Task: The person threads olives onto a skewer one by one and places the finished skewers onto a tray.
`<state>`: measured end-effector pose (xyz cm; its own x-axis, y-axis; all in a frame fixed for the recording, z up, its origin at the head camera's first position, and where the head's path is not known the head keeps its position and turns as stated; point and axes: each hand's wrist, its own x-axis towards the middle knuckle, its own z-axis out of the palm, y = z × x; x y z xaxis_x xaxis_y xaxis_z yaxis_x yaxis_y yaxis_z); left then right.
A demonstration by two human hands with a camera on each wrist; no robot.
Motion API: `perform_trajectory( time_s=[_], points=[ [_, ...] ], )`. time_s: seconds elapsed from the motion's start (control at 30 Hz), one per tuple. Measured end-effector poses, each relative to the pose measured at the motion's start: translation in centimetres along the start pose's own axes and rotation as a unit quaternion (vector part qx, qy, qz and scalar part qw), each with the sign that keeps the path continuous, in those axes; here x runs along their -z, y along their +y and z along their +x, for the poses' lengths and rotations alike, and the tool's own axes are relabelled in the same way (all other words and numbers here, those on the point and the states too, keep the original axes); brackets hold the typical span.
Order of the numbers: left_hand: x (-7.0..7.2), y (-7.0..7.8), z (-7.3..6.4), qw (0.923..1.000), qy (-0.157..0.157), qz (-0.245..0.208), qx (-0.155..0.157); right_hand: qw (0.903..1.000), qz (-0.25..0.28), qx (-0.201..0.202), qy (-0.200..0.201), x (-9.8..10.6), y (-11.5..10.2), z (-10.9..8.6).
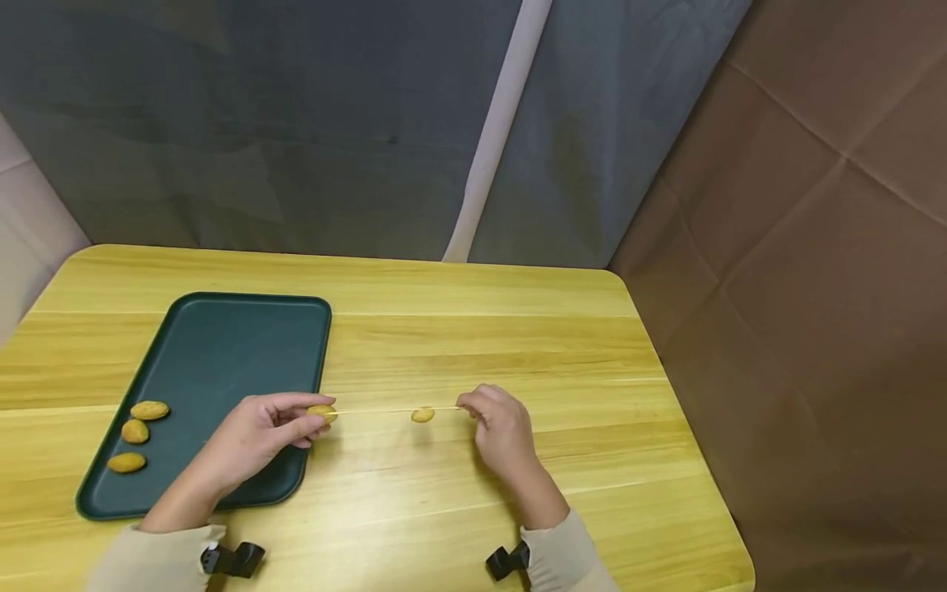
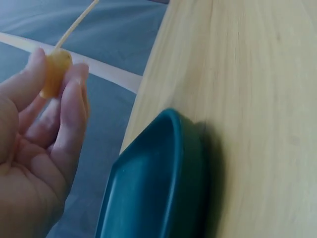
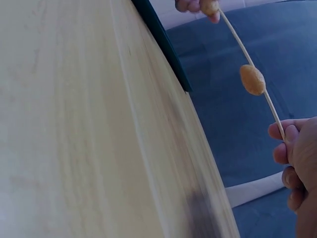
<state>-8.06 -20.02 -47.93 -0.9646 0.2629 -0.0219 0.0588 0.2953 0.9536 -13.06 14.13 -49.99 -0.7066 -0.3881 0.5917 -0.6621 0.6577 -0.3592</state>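
My right hand grips one end of a thin wooden skewer, held nearly level above the table. A small golden-brown oval piece of food sits on the skewer, closer to the right hand. At the skewer's other end, my left hand pinches a second golden-brown oval piece between thumb and fingers. In the left wrist view the skewer meets the top of that piece; the fingers hide part of it. The left hand is over the right part of a dark green tray.
Three more golden-brown pieces lie along the tray's left side, one of them the oval farthest back. The tray stands on the left of a wooden table. A dark grey cloth hangs behind and a brown cloth at the right.
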Motion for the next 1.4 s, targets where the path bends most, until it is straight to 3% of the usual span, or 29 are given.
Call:
perform_trajectory(
  time_s=[0.17, 0.43, 1.4],
  points=[
    [-0.6, 0.0, -0.1, 0.9989, 0.043, 0.007, -0.018, 1.0000, 0.005, 0.001, -0.006, 0.1, -0.3, 0.0],
    [-1.2, -0.3, -0.1, 0.9972, 0.050, -0.008, -0.055, 0.9996, 0.013, -0.008, -0.023, -0.1, -0.7, -0.1],
    [-3.7, 0.6, 1.0, 0.9968, 0.062, -0.033, -0.037, 0.9990, 0.026, 0.004, -0.035, -0.8, -2.2, 0.5]
  ],
)
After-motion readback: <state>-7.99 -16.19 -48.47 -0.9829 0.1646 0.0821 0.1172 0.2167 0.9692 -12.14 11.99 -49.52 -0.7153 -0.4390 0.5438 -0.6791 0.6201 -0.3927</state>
